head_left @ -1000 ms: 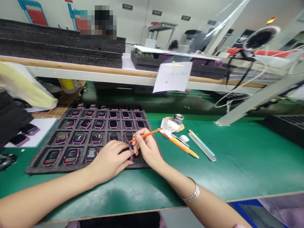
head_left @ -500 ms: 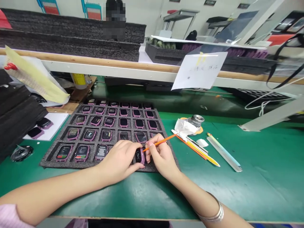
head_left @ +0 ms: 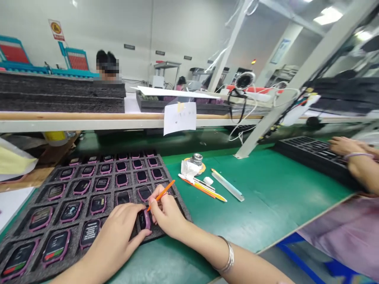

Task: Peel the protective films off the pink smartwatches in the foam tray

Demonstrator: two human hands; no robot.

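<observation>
My left hand grips a purple-cased smartwatch between thumb and fingers, tilted up at the front edge of a dark foam tray. In my right hand is a thin orange stick, held like a pen, its lower end at the watch's upper side edge. Whether the tip presses in or only touches, I cannot tell. Several more purple watches lie face up in the tray's compartments, some with lit screens showing text or red and green buttons.
Right of the tray lie a crumpled white tissue, a metal-capped jar, several coloured sticks and a pale blue strip. A co-worker's hand is over another black tray at right. A shelf spans the back.
My view has swung to the right and up, bringing the co-worker and second tray into sight. Both hands keep the watch and stick; the stick now stands more steeply.
</observation>
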